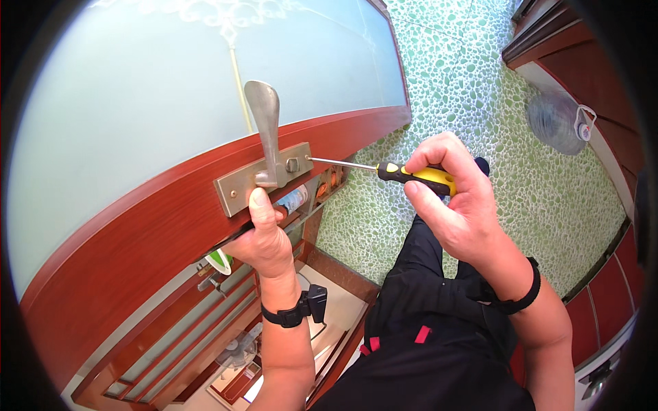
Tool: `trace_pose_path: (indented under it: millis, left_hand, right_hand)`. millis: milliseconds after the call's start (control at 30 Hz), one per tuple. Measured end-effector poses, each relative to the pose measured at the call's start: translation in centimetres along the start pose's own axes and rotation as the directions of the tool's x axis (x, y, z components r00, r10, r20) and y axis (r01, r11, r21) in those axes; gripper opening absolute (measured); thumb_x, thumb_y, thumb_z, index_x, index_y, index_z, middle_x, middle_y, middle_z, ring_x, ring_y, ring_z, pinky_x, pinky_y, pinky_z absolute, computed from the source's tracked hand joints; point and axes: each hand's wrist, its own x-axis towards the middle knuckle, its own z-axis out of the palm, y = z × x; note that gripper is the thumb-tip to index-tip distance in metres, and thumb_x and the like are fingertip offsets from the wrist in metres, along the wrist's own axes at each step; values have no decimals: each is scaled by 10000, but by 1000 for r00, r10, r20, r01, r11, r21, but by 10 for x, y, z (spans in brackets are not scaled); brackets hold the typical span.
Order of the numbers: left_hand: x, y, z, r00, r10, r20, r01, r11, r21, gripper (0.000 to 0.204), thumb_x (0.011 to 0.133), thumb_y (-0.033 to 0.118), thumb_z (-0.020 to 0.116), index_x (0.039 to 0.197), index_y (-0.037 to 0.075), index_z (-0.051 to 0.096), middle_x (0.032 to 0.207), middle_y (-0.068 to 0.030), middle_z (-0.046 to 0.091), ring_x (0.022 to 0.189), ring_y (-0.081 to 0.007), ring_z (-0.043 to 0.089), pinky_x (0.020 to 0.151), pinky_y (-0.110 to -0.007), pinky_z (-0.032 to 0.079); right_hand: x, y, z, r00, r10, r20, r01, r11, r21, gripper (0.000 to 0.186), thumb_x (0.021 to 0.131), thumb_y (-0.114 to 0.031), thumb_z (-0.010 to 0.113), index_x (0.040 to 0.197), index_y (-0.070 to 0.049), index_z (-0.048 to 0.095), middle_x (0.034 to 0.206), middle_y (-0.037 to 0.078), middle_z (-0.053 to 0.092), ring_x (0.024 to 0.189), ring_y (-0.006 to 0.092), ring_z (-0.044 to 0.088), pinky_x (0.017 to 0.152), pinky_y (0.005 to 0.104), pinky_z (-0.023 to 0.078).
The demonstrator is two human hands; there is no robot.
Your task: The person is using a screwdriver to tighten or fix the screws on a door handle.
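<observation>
Head view: the right hand (462, 198) has thumb and forefinger closed on the black-and-yellow handle of a screwdriver (417, 174), one on either side of it. The screwdriver lies roughly level across the picture, its thin metal shaft pointing left, and its tip meets the right end of a metal lock plate (240, 183); whether the tip is seated in a screw cannot be told. The plate is set along the red-brown edge frame of a door (171, 200) with a pale pane (151, 103). From the plate rises a lever handle (264, 113), with a small turn knob (293, 164) just beside its base. The left hand (266, 240) presses its thumb to the plate by the lever's base; its other fingers bend under the door's edge, partly hidden, and their grip cannot be told. Beyond lie a green pebble-patterned floor (445, 82) and a clear plastic bottle (556, 123).
</observation>
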Motion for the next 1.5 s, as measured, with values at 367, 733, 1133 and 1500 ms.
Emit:
trace_pose_path:
  millis: [367, 733, 1133, 1500]
  left_hand:
    - [0, 0, 4, 999, -28, -42, 27, 999, -17, 331, 901, 111, 762, 1194, 36, 629, 1004, -67, 702, 689, -96, 640, 504, -219, 525]
    - [2, -16, -9, 1000, 28, 6, -28, 1000, -9, 441, 882, 57, 757, 1289, 16, 594, 1140, -90, 703, 812, -150, 697, 597, -272, 601]
    - [6, -20, -18, 998, -41, 45, 45, 995, -91, 332, 978, 176, 776, 1223, -18, 666, 1073, -127, 745, 721, -159, 717, 514, -250, 578]
    - [3, -31, -21, 999, 39, 9, -39, 999, -14, 376, 947, 216, 815, 1207, -19, 681, 1112, -109, 735, 793, -150, 687, 589, -273, 568]
  right_hand:
    - [2, 5, -1, 994, 112, -1, -112, 993, 42, 182, 947, -45, 693, 1115, -2, 639, 985, 103, 622, 862, 192, 624, 776, 331, 515]
    - [46, -4, -30, 391, 689, 610, -882, 471, 33, 407, 1039, -368, 695, 1084, 29, 772, 671, -15, 591, 585, 69, 497, 545, 296, 421]
    - [46, -19, -4, 867, 44, 496, 344, 667, -661, 245, 905, -166, 783, 1106, -42, 718, 874, 123, 755, 673, 324, 719, 578, 386, 556]
    - [46, -24, -4, 599, 771, 216, -790, 523, 322, 239, 1017, -251, 744, 1005, -14, 718, 756, -3, 640, 552, 39, 547, 474, 222, 410]
